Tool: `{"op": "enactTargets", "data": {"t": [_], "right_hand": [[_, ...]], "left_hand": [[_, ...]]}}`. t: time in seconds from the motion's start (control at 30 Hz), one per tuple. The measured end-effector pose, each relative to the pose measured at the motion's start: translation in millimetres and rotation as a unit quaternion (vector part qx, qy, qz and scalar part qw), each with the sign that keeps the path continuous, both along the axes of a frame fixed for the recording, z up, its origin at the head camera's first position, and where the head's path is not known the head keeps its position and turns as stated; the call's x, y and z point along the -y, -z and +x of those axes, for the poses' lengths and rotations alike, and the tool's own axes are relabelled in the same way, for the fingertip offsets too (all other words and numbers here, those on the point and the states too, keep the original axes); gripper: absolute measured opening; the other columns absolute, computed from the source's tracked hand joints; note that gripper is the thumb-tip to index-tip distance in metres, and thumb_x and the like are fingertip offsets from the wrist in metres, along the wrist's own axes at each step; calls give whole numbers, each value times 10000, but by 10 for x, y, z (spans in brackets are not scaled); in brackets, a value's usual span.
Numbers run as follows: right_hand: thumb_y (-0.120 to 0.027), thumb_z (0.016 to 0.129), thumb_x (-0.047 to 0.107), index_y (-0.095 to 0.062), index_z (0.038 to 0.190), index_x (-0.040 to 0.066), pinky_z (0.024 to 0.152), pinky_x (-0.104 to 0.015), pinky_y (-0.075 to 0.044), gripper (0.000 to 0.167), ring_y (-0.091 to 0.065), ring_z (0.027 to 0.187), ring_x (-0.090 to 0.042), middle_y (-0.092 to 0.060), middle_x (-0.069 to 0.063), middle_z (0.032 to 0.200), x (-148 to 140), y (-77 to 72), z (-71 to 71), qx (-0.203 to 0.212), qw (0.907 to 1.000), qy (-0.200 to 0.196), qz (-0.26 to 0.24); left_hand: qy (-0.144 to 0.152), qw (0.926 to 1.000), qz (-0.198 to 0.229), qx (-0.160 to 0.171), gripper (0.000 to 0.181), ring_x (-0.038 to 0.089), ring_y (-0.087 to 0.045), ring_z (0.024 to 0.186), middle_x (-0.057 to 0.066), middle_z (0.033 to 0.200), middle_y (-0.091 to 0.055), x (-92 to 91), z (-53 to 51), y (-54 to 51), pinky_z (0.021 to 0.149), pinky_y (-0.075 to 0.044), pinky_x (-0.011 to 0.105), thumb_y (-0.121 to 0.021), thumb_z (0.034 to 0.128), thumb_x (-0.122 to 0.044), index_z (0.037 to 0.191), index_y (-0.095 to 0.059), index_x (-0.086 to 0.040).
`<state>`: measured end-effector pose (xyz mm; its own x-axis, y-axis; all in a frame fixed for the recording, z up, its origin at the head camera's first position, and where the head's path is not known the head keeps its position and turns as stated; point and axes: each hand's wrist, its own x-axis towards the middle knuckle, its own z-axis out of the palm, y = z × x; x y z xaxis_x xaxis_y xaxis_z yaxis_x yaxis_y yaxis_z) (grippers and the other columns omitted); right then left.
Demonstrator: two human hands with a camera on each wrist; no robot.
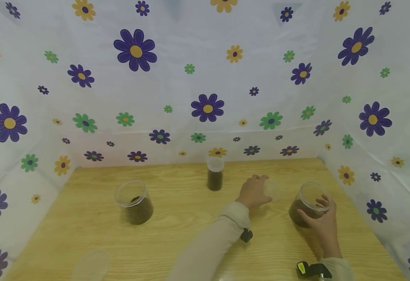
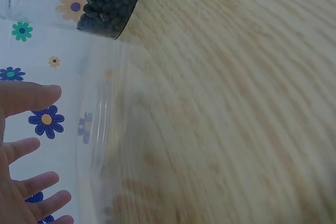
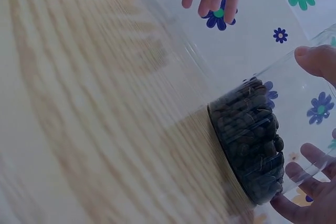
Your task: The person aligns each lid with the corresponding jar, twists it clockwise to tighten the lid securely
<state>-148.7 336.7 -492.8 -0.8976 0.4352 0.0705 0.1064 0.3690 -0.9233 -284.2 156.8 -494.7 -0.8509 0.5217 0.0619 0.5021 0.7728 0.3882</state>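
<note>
At the right of the table, my right hand grips a clear jar round its side, thumb and fingers on opposite sides. Dark coffee beans fill the lower part of this jar, which has no lid on. My left hand reaches over the table just left of a clear round lid. Its fingers are spread with a gap between them and the lid in the left wrist view, and it holds nothing.
Another uncovered clear jar with dark contents stands at the left. A narrow jar with dark contents and a pale top is at the back centre. A second clear lid lies at the front left. Flowered sheeting surrounds the wooden table.
</note>
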Motion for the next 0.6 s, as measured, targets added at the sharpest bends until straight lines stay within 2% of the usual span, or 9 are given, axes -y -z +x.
{"op": "enactTargets", "data": {"t": [0.27,0.47,0.6], "right_hand": [[-746,793,123,-81,1447,39,1046,-524,-329,936,-323,1259,-315,-273,-197,1424,-18,15,-5,122,9999,-15,75],[-740,796,105,-63,1462,50,1050,-510,-325,951,-314,1282,-335,-266,-213,1439,-22,3,0,108,9999,-47,-78],[-742,798,122,-65,1463,63,1037,-469,-351,950,-328,1280,-313,-275,-194,1441,-26,9,0,212,9998,-25,-2]], "left_hand": [[7,9998,94,179,728,234,-525,1154,59,1325,-494,-91,14,-6,943,-469,365,-730,759,-421,1391,-415,-243],[-54,10000,-14,-32,740,239,-532,1150,67,1325,-505,-175,-9,19,935,-470,361,-745,732,-441,1377,-436,-252],[21,9994,-149,-297,754,245,-538,1156,74,1332,-515,-252,-54,83,932,-470,362,-752,704,-465,1368,-452,-269]]}}
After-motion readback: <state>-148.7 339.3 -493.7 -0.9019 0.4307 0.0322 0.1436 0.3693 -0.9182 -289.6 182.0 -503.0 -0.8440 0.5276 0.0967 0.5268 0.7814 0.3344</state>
